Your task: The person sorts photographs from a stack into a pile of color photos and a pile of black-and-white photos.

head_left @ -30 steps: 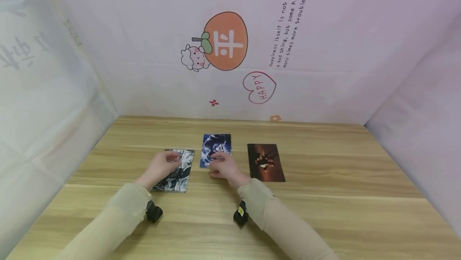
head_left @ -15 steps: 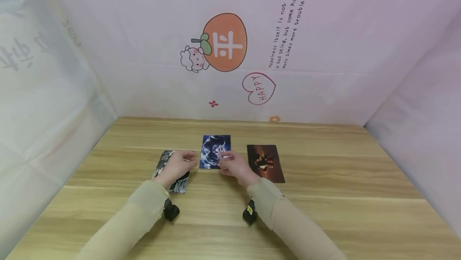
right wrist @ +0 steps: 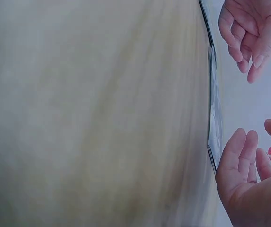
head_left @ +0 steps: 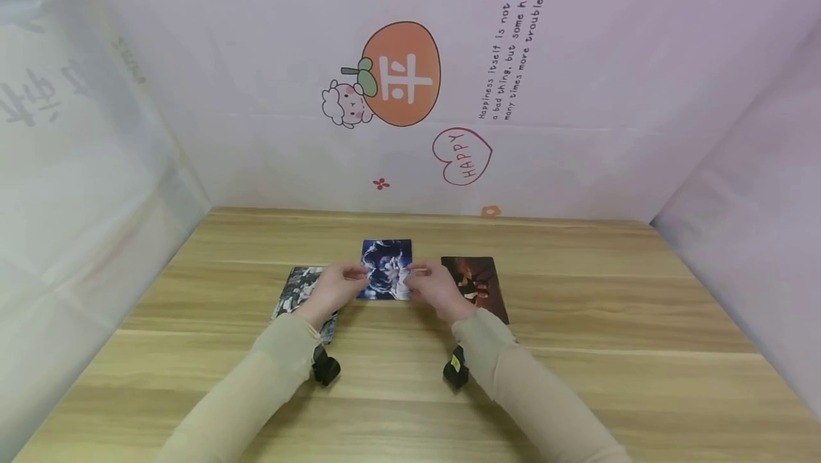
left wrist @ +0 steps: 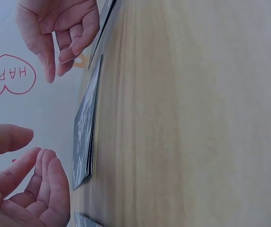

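Table (head_left: 577, 356): three, grey picture (head_left: 295, 288), blue picture (head_left: 386, 272), brown picture (head_left: 486, 293)
Left hand (head_left: 332, 293): thumb slightly apart from fingers, near blue picture
Right hand (head_left: 440, 292): thumb apart, also near

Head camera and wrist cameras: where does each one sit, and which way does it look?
Head: on the head, looking forward and down at the blue picture; left hand, right hand and sleeves show.
Left wrist: on that wrist, looking past its hand toward the printed wall; both hands show.
Right wrist: on that wrist, looking over the table; both hands show.
Shared: head and left wrist both see the HAPPY heart.
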